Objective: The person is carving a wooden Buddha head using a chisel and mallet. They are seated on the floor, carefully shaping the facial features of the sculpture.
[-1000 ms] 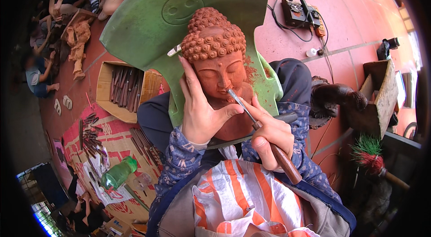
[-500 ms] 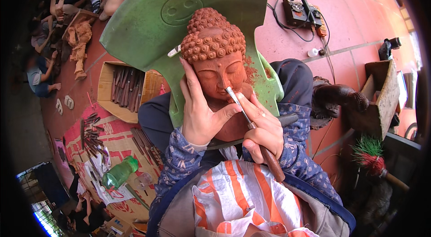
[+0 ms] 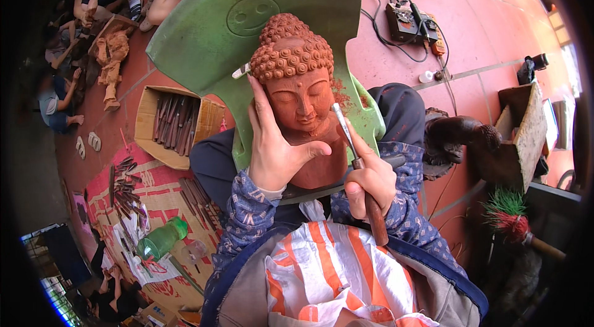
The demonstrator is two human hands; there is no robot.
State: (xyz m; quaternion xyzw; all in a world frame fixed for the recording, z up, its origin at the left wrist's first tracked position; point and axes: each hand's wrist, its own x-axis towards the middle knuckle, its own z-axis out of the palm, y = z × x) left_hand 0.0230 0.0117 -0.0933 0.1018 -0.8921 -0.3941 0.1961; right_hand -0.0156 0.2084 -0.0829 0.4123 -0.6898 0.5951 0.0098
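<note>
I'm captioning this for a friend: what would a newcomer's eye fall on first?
Probably the reddish-brown carved bust in the middle, on a green seat, with the person's left grip against its side. Next, the wooden-handled chisel in the right grip, its metal tip near the bust's face. Then the see-through green bottle at lower left.

From my station I make out a ringed smiling-face emblem [image 3: 252, 16] on the green plastic chair [image 3: 204, 42], pale letter-like motifs on the blue sleeves [image 3: 252, 208], and red printing on the flattened cardboard [image 3: 164, 203], unreadable as words.
</note>
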